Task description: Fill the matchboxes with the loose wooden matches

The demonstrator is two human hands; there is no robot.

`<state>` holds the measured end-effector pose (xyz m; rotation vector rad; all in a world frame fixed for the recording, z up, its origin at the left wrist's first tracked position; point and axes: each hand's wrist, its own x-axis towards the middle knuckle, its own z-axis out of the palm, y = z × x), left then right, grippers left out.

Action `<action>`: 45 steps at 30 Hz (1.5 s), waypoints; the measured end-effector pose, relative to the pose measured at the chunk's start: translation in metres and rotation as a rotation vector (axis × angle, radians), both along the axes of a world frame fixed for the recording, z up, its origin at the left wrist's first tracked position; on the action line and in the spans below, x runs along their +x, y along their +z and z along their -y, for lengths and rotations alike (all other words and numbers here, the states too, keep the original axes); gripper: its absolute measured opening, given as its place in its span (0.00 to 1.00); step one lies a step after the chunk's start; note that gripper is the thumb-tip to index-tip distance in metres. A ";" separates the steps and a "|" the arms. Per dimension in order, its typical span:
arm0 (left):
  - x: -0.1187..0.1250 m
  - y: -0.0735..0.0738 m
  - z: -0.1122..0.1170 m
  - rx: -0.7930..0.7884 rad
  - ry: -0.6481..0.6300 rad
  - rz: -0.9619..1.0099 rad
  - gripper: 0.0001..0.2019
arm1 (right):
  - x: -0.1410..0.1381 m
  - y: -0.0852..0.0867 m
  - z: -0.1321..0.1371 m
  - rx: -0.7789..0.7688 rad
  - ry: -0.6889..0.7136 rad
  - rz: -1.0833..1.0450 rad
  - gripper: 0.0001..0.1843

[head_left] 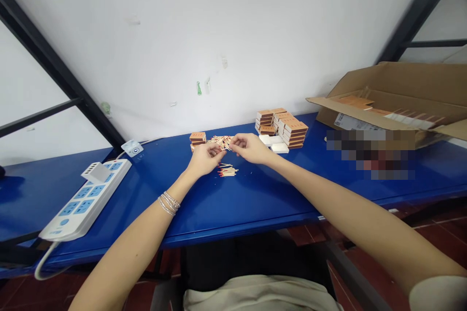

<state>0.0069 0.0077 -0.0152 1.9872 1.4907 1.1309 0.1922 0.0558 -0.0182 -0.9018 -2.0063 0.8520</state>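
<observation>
My left hand [206,159] and my right hand [248,148] meet over the blue table, fingertips close together at a loose bunch of red-tipped wooden matchsticks [220,142]. My right fingers appear pinched on some of these sticks. My left fingers curl beneath the bunch, and their hold is hidden. A smaller heap of matchsticks [227,171] lies on the table just below my hands. Left of the bunch sits a short stack of orange matchboxes [198,137]. Taller matchbox stacks [282,126] stand to the right, with white inner trays [273,142] beside them.
A white-and-blue power strip [85,199] lies at the table's left, its cable hanging over the front edge. An open cardboard box [386,97] holding flat packages stands at the right, partly behind a pixelated patch [370,154]. A white wall rises behind the table.
</observation>
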 end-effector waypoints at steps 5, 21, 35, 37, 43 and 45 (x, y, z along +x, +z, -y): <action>-0.005 0.000 -0.005 -0.060 0.093 0.100 0.09 | 0.004 0.005 0.000 -0.108 0.079 0.015 0.08; 0.002 0.002 -0.002 -0.118 -0.071 0.417 0.14 | -0.009 -0.008 0.005 -0.298 0.191 -0.161 0.13; -0.001 -0.001 -0.003 0.067 -0.022 0.292 0.17 | 0.010 0.006 0.004 -0.088 0.257 0.416 0.09; 0.001 0.001 0.001 0.069 -0.041 0.240 0.16 | 0.007 0.003 0.007 -0.027 0.227 0.424 0.11; 0.009 -0.001 0.008 0.064 -0.159 0.160 0.17 | -0.003 0.001 0.011 0.060 0.053 0.165 0.13; 0.011 -0.001 0.009 0.053 -0.171 0.169 0.18 | -0.003 0.001 0.009 0.061 0.032 0.168 0.11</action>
